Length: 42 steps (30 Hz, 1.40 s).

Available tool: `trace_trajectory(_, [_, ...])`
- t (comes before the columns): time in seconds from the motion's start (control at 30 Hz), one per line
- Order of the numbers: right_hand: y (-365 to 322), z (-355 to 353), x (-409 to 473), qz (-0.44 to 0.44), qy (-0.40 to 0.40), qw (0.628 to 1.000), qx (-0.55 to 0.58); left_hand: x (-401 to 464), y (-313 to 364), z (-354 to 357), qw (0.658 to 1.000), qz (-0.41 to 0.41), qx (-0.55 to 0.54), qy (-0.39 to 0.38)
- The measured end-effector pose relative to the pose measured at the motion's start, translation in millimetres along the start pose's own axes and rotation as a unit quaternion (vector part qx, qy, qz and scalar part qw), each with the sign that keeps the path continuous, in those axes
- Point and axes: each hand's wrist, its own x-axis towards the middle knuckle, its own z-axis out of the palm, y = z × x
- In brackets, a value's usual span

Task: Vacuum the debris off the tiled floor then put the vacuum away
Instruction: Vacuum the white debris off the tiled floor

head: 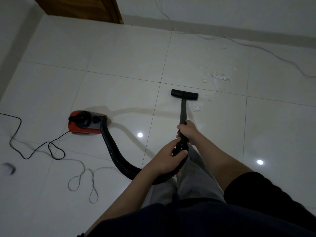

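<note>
A red canister vacuum (85, 123) sits on the white tiled floor (119, 57) at mid-left. Its black ribbed hose (112, 151) curves from the canister to my hands. My right hand (189, 132) grips the black wand (183, 110) near its upper end. My left hand (168, 159) holds the hose just below that. The black floor nozzle (184, 94) rests flat on the tile ahead of me. White shredded debris (218, 78) lies scattered just beyond and right of the nozzle, with one clump (196, 107) beside the wand.
A black power cord (34, 147) loops across the floor at left, with a grey cord (85, 175) coiled nearer me. Another grey cable (256, 46) runs along the far wall. A wooden door (82, 7) stands at the top left. A dark tuft (10, 168) lies at the far left.
</note>
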Motion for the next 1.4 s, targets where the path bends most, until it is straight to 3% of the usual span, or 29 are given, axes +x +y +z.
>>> trace_trajectory(0.5, [55,15,-45,0.005,-0.015,1.0,-0.027,-61,-40,31,1.0,-0.002,-0.004,0.012])
trace_trajectory(0.77, [92,27,-76,0.013,-0.024,0.999,-0.033,-98,-66,45,0.997,-0.028,-0.077,-0.005])
trace_trajectory(1.4, [145,4,-119,0.035,-0.063,0.997,-0.03,-131,-90,99,0.999,-0.005,0.024,0.025])
